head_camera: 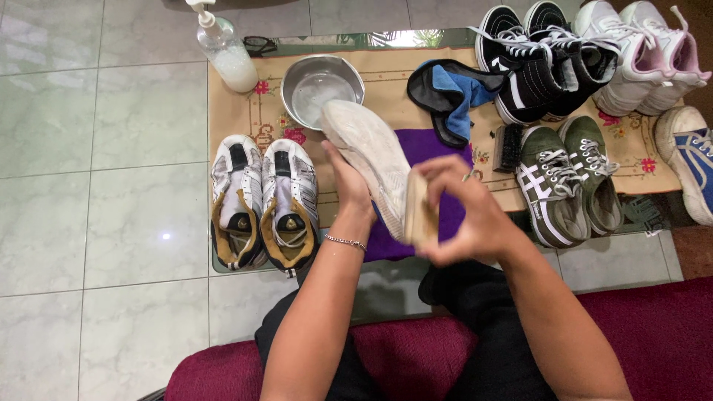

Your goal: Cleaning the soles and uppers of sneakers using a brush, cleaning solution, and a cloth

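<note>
Our left hand [349, 186] is clamped around the white shoe [369, 152], sole up, over the purple cloth [434, 186]; it looks light yet stiff, best gripped mid-body. Our right hand [464, 212] grips what seems a wooden brush [418, 209] against it.

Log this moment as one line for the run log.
left hand: holds white shoe, sole up | right hand: wooden brush against sole | below: purple cloth | nearby: metal bowl
</note>
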